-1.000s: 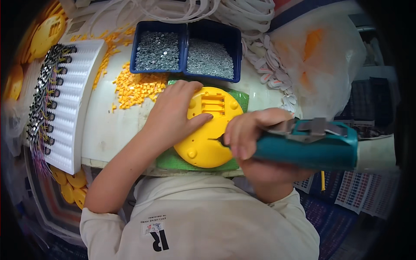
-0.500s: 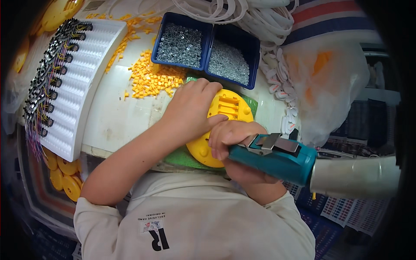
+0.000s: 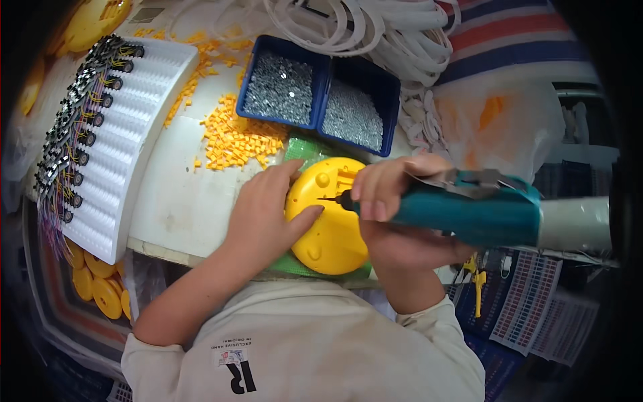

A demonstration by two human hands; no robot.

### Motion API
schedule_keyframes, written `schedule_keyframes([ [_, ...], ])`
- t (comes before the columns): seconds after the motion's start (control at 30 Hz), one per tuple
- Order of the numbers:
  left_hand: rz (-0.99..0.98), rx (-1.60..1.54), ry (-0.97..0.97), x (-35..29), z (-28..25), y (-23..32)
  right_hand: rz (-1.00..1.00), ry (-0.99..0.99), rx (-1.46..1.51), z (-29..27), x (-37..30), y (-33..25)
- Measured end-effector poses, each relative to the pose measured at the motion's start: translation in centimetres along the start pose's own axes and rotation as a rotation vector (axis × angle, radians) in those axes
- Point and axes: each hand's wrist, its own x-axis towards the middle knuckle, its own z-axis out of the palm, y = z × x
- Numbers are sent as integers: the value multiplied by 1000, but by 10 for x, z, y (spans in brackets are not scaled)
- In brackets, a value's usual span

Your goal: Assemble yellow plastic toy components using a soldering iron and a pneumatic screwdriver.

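A round yellow plastic housing lies on a green mat at the table's near edge. It has raised bumps and a slotted compartment, partly covered by my right hand. My left hand grips the housing's left side, thumb on top and fingers along its edge. Wrapped in my right hand is a teal electric screwdriver, tilted almost flat. Its thin bit points left over the housing, near my left thumb; whether the tip touches the surface, I cannot tell.
Two joined blue bins of small metal parts stand beyond the housing. Small yellow pieces lie left of them. At far left, a white ridged foam tray carries wired black parts. White strips and a plastic bag are at right.
My right hand has drawn the screwdriver back to the right, uncovering its bit. The housing has turned under my left hand, and my left thumb now lies lower on it.
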Motion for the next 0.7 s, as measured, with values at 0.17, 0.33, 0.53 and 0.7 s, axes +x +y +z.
schedule_keyframes([
  [0.17,8,-52,45,-2,8,-5,94,-27,64,2,2,24],
  [0.33,36,-21,60,-1,7,-9,234,-139,-73,1,0,29],
  [0.53,60,19,51,1,9,-9,312,-156,-119,-2,-3,28],
  [0.7,94,63,42,3,8,-6,234,-129,-70,-5,0,24],
])
